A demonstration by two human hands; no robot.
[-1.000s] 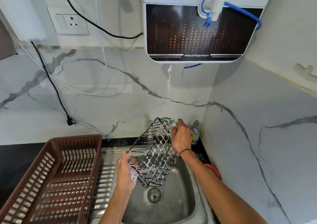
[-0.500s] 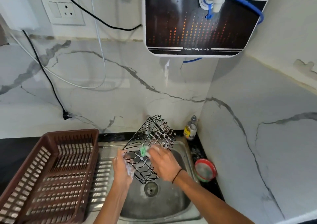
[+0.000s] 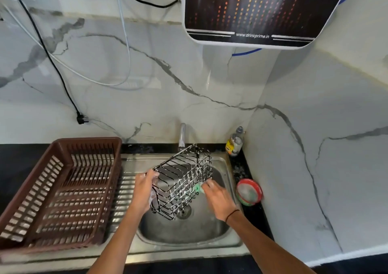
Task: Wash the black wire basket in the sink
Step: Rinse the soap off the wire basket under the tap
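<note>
A black wire basket point(image 3: 182, 179), streaked with white soap foam, hangs tilted above the steel sink point(image 3: 222, 237). My left hand point(image 3: 144, 189) grips its left end, fingers curled round the wires. My right hand point(image 3: 218, 200) holds a green scrub pad point(image 3: 197, 188) against the basket's lower right side. The tap point(image 3: 182, 134) stands behind the basket; no water stream is visible.
A brown plastic dish rack point(image 3: 58, 191) stands on the drainboard to the left. A soap bottle point(image 3: 234, 142) stands in the back right corner. A red-rimmed round dish point(image 3: 249, 192) lies right of the sink. A water purifier point(image 3: 256, 11) hangs above; a loose plug point(image 3: 81, 119) dangles at the left.
My right hand with the scrub pad moved from the basket's top end, across its middle, to its lower right side. The basket has tipped flatter, and the camera has dropped closer.
</note>
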